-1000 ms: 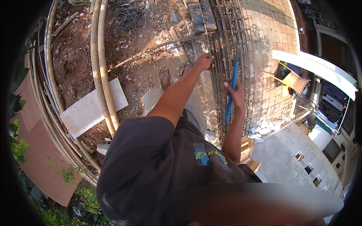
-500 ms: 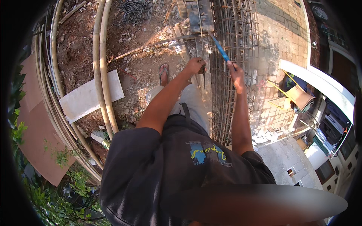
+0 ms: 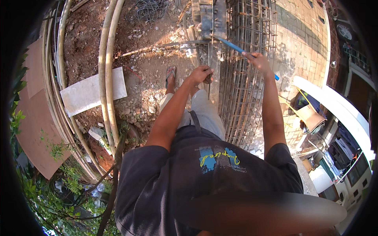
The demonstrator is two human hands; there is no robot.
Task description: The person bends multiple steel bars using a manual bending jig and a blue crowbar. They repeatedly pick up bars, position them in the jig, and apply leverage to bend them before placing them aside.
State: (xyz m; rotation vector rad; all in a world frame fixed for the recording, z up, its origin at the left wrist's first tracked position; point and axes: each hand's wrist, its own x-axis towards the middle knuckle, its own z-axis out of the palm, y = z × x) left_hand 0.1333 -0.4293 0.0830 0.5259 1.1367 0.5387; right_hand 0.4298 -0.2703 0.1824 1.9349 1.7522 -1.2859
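My left hand (image 3: 202, 74) is closed around a thin steel rod (image 3: 212, 53), which runs away from me onto a dark metal plate (image 3: 206, 24) with short pegs. My right hand (image 3: 259, 63) grips a long blue bending bar (image 3: 233, 46). The bar slants from the near edge of the plate out to the right, past my hand. Its far end meets the rod there; the exact contact is too small to make out. Under the plate and rod lies a wooden plank (image 3: 215, 84).
Right of the plank lies a long rebar cage (image 3: 246, 84), beside brick paving (image 3: 299, 43). Bamboo poles (image 3: 103, 70) lie across a pale board (image 3: 82, 94) on the left. Tangled wire (image 3: 151, 10) sits on the rubble ground ahead. A yellow-framed seat (image 3: 311, 117) stands at right.
My right hand has moved to the right, and the blue bar has swung from a steep slant to a flatter one. My left hand keeps its hold on the rod.
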